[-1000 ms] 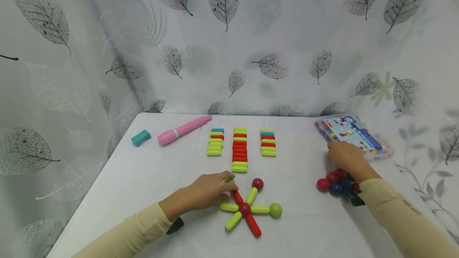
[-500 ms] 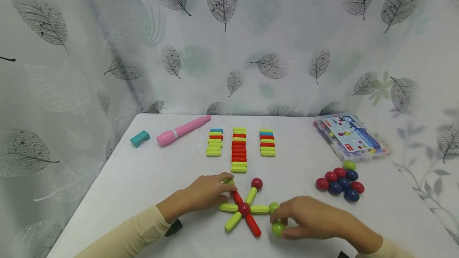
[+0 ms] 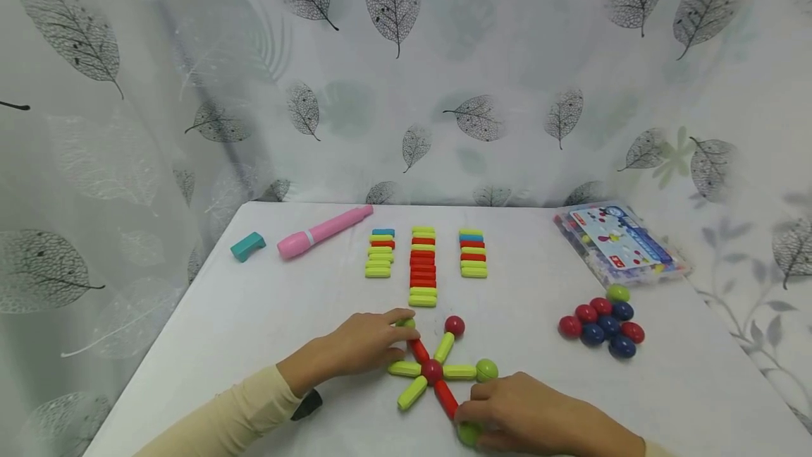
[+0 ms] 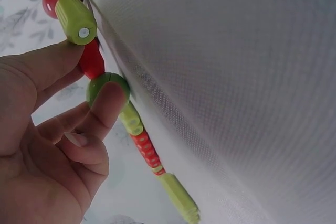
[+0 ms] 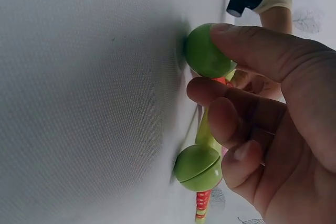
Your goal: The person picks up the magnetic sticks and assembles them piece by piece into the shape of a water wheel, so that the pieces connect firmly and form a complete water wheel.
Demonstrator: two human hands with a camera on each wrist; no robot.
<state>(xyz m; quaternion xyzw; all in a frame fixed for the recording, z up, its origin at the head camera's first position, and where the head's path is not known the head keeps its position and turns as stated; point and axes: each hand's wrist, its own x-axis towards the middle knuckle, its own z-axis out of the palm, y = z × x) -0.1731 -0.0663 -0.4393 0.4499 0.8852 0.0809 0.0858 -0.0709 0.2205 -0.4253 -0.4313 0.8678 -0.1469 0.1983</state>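
A star of magnetic rods lies on the white table, its rods radiating from a red ball [image 3: 433,371] in the middle. My left hand [image 3: 361,344] holds the green ball [image 4: 107,87] at the outer end of the upper-left red rod [image 3: 419,351]. At the lower-right red rod [image 3: 446,398], my right hand [image 3: 533,411] pinches another green ball [image 5: 206,51] between thumb and fingers, against or very near the rod's end. One more green ball [image 3: 487,370] sits on the right yellow-green rod [image 3: 459,372]. A dark red ball [image 3: 454,325] tops the upper-right rod.
Three columns of coloured rods [image 3: 423,259] lie behind the star. To the right are a cluster of red, blue and green balls [image 3: 603,323] and a clear plastic case [image 3: 618,242]. A pink tube [image 3: 325,231] and a teal block [image 3: 247,246] lie back left.
My right hand has come from beside the case at the right, carrying a green ball past the star's right rod to the end of the lower-right red rod. The left hand has stayed put.
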